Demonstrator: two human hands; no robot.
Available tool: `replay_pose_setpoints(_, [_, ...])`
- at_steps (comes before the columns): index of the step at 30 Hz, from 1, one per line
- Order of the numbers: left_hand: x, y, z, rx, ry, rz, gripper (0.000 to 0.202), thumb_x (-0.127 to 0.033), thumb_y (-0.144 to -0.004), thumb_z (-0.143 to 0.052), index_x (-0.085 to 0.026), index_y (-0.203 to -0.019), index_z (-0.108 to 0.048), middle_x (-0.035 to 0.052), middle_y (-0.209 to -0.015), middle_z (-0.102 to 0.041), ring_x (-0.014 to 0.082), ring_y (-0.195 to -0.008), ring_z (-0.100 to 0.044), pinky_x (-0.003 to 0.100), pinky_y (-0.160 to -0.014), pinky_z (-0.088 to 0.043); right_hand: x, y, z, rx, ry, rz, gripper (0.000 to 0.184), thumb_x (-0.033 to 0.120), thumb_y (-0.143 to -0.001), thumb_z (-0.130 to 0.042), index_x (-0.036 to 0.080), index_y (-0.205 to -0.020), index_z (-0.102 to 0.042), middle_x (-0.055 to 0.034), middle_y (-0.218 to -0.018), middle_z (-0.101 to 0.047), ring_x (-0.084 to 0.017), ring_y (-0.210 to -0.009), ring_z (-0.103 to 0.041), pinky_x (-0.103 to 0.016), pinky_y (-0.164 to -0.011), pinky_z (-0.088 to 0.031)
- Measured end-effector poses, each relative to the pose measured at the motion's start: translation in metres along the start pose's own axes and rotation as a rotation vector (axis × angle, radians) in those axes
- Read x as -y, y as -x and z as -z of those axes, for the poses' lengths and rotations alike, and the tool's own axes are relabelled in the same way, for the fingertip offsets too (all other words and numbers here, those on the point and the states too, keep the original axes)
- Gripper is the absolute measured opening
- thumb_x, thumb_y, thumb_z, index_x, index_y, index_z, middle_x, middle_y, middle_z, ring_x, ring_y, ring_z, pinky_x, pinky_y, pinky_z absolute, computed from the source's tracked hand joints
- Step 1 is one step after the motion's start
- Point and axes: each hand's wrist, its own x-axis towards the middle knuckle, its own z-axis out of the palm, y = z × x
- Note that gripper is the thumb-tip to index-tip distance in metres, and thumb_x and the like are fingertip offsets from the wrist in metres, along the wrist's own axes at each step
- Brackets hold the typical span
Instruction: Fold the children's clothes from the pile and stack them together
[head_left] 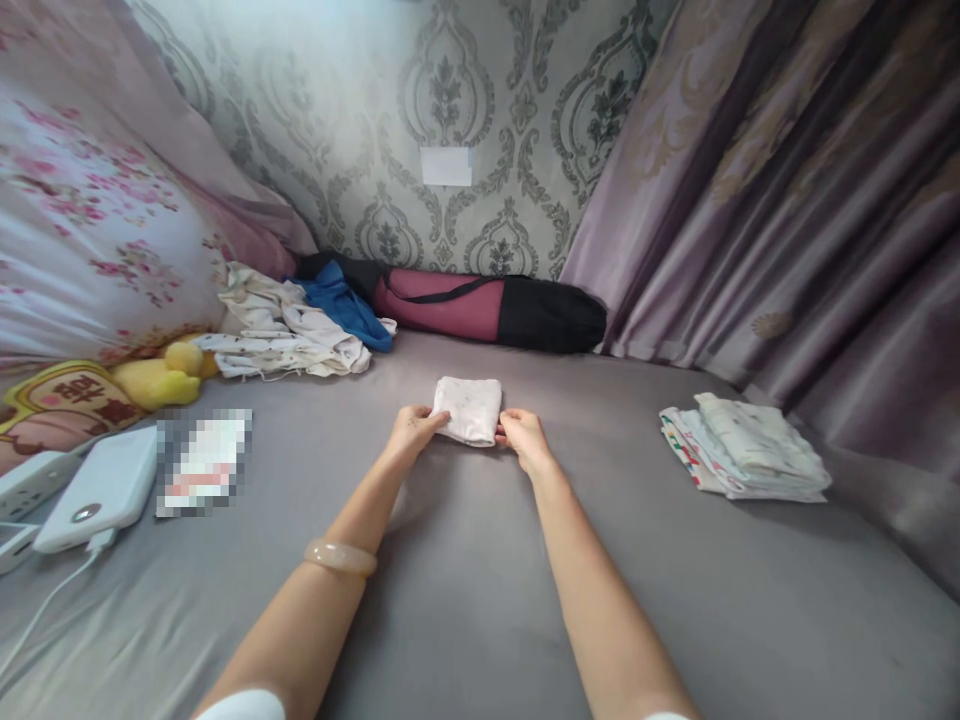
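A small folded white cloth (469, 407) with a faint print lies on the grey bed sheet (480, 580) straight ahead of me. My left hand (411, 428) pinches its near left corner, fingers closed on the fabric. My right hand (523, 436) grips the near right corner in the same way. A pale bangle (339, 556) sits on my left forearm.
A stack of folded clothes (742, 447) rests at the right by the purple curtain (787, 200). A heap of unfolded white and blue clothes (300, 325) lies at the back left. A maroon and black roll bag (491, 308) lies along the wall. A power bank (97, 488) and yellow plush toy (161, 377) sit left.
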Motion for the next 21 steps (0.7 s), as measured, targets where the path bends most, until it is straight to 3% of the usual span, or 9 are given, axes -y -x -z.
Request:
replay_pose_setpoints(3, [-0.008, 0.004, 0.0, -0.012, 0.05, 0.076, 0.059, -0.045, -0.067, -0.07, -0.006, -0.111, -0.065, 0.0017, -0.068, -0.063, 0.017, -0.064, -0.059, 0.024, -0.057, -0.04, 0.006, 0.005, 0.002, 0.048, -0.049, -0.058, 0.02, 0.026, -0.083, -0.06, 0.015, -0.066, -0.058, 0.0016, -0.054, -0.058, -0.008, -0.048, -0.053, -0.014, -0.043, -0.041])
replay_pose_setpoints(6, [-0.019, 0.011, 0.001, 0.003, 0.056, 0.096, 0.085, -0.039, -0.067, -0.074, -0.01, -0.141, -0.042, 0.0015, -0.075, -0.065, 0.0166, -0.068, -0.061, 0.024, -0.06, -0.042, 0.01, 0.008, 0.006, 0.115, -0.098, -0.094, 0.029, 0.033, -0.082, -0.063, 0.016, -0.06, -0.056, 0.0044, -0.045, -0.05, -0.006, -0.039, -0.042, -0.014, -0.034, -0.027])
replay_pose_setpoints(9, [-0.026, 0.017, 0.002, 0.129, 0.016, 0.075, 0.078, -0.035, -0.071, -0.072, -0.016, -0.141, -0.044, -0.0002, -0.074, -0.063, 0.0152, -0.068, -0.06, 0.024, -0.063, -0.042, 0.012, 0.01, 0.01, 0.166, -0.066, -0.077, 0.03, 0.033, -0.079, -0.065, 0.016, -0.056, -0.054, 0.0065, -0.041, -0.044, -0.005, -0.036, -0.035, -0.016, -0.032, -0.017])
replay_pose_setpoints(11, [-0.028, 0.02, 0.002, 0.191, -0.018, 0.078, 0.068, -0.033, -0.071, -0.071, -0.017, -0.134, -0.052, -0.0005, -0.075, -0.062, 0.0149, -0.07, -0.06, 0.024, -0.067, -0.043, 0.012, 0.011, 0.01, 0.166, -0.028, -0.049, 0.02, 0.027, -0.075, -0.066, 0.016, -0.061, -0.059, 0.0056, -0.044, -0.05, -0.006, -0.039, -0.041, -0.016, -0.034, -0.022])
replay_pose_setpoints(13, [-0.027, 0.021, 0.001, 0.218, -0.034, 0.082, 0.064, -0.032, -0.071, -0.071, -0.016, -0.131, -0.055, -0.0001, -0.077, -0.062, 0.0151, -0.072, -0.06, 0.025, -0.069, -0.044, 0.011, 0.011, 0.009, 0.153, -0.021, -0.012, 0.006, 0.021, -0.071, -0.066, 0.015, -0.073, -0.066, 0.003, -0.055, -0.062, -0.009, -0.049, -0.054, -0.015, -0.042, -0.036])
replay_pose_setpoints(16, [-0.025, 0.02, 0.001, 0.241, -0.044, 0.086, 0.067, -0.031, -0.071, -0.07, -0.014, -0.133, -0.053, 0.0002, -0.078, -0.062, 0.0151, -0.071, -0.059, 0.025, -0.069, -0.044, 0.01, 0.013, 0.005, 0.155, -0.062, 0.006, 0.022, 0.018, -0.069, -0.067, 0.016, -0.091, -0.067, -0.0017, -0.077, -0.072, -0.014, -0.067, -0.066, -0.021, -0.058, -0.051])
replay_pose_setpoints(21, [-0.023, 0.019, 0.001, 0.258, -0.025, 0.042, 0.068, -0.036, -0.071, -0.071, -0.015, -0.133, -0.053, 0.0021, -0.083, -0.065, 0.0157, -0.075, -0.06, 0.026, -0.07, -0.044, 0.013, 0.019, -0.001, 0.152, -0.155, -0.044, 0.03, 0.011, -0.066, -0.065, 0.016, -0.095, -0.062, -0.0043, -0.083, -0.072, -0.018, -0.07, -0.068, -0.027, -0.059, -0.055])
